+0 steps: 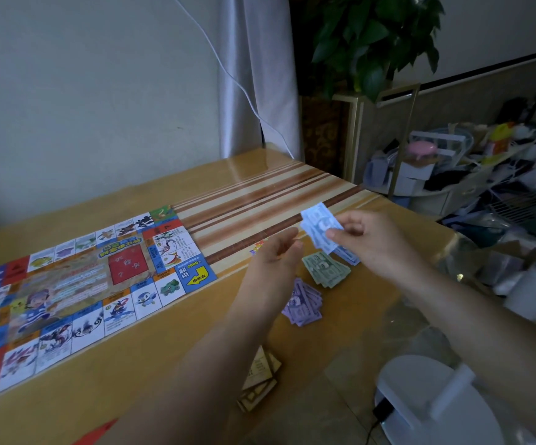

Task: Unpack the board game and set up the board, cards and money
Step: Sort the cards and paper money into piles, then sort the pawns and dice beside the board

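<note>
The colourful game board [77,284] lies unfolded flat on the left of the wooden table [151,364]. My right hand [372,239] pinches a small bundle of blue play-money notes [319,224] above the table's right part. My left hand [274,261] hovers just left of it with fingers loosely apart, holding nothing. Under the hands lie sorted piles: more blue notes [348,255], a green pile [326,269], a purple pile [303,303]. A tan stack of cards [260,380] sits nearer me, partly hidden by my left forearm.
A white stand base [420,403] with a black cable sits at the table's near right corner. A red paper corner [98,433] shows at the bottom edge. Beyond the right table edge are cluttered shelves [485,175] and a potted plant [375,43]. A white cord [238,81] hangs by the curtain.
</note>
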`<state>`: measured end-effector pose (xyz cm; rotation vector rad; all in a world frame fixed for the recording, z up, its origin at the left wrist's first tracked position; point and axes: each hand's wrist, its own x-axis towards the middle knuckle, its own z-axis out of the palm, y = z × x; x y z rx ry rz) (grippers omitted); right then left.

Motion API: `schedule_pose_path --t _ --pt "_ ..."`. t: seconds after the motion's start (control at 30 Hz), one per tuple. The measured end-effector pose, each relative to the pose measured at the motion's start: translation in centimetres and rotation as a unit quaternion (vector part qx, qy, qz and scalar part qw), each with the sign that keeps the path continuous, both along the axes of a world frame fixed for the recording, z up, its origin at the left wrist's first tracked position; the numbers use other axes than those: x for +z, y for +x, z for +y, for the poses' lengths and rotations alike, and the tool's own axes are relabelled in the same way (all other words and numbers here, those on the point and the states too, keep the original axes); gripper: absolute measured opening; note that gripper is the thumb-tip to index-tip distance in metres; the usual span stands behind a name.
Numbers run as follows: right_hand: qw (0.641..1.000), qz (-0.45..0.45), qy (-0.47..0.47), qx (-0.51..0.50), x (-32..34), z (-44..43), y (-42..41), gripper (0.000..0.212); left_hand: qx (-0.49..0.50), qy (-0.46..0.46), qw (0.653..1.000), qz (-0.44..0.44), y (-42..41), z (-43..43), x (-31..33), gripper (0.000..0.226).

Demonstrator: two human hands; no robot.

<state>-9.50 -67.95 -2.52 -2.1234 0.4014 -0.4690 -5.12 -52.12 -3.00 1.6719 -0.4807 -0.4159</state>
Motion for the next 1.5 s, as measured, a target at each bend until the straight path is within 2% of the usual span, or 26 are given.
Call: schedule_pose_path --t 0.07,0.17,0.27,0.43,0.6,0.7,0.77,0.83,0.93,1.03,1.13,1.27,1.4,1.5 --pt "0.995 0.029 -0.093 -0.036 -0.5 -2.1 0.7 0.03 0.022 0.093 0.991 -0.089 0.9 0.7 -0.4 0.029" --pt "0.982 0.094 -0.156 -0.04 -2.1 -3.8 1.6 0.038 0.024 0.257 0.946 -0.198 2.2 1.9 -1.6 0.031" --pt "0.97 0.125 -0.196 -0.066 -3.4 -4.3 2.4 0.035 0.034 0.349 0.913 -0.208 3.2 2.7 -2.6 0.032" --pt "0.923 0.153 -0.337 -0.106 -4.3 -4.2 2.4 0.027 0.025 0.411 0.883 -0.226 3.3 2.8 -3.1 0.029" --pt "0.899 0.167 -0.387 -0.119 -4.4 -4.1 2.1 0.022 0.012 0.4 0.89 -0.218 3.7 2.9 -3.1 0.03" --pt "0.902 0.157 -0.382 -0.122 -3.7 -4.0 2.3 0.021 0.0 0.388 0.896 -0.215 4.3 3.0 -3.0 0.031" --pt "0.923 0.109 -0.352 -0.107 -3.0 -3.5 2.8 0.018 -0.003 0.386 0.897 -0.217 5.1 3.1 -2.8 0.031" --pt "0.95 0.067 -0.299 -0.062 -2.2 -2.5 3.9 0.017 0.01 0.384 0.894 -0.229 6.2 3.2 -2.4 0.03" --pt "0.966 0.091 -0.237 0.046 -1.1 -0.5 6.4 0.022 0.031 0.386 0.892 -0.232 8.2 2.9 -1.5 0.03" --pt "0.952 0.162 -0.239 0.099 -0.5 1.0 9.1 0.037 0.022 0.409 0.882 -0.231 10.2 2.1 -0.7 0.031" --pt "0.923 0.24 -0.274 0.125 -0.1 1.6 11.3 0.05 -0.019 0.442 0.863 -0.243 11.3 1.2 -0.3 0.032" --pt "0.901 0.335 -0.213 0.176 0.8 1.6 13.6 0.063 -0.078 0.487 0.837 -0.237 12.1 -0.1 0.0 0.046" --pt "0.891 0.37 -0.149 0.216 1.1 1.5 14.5 0.065 -0.107 0.516 0.819 -0.226 12.9 -1.0 -0.2 0.053" --pt "0.891 0.372 -0.113 0.236 0.7 1.6 14.7 0.064 -0.1 0.502 0.829 -0.226 13.1 -0.9 -0.4 0.05"
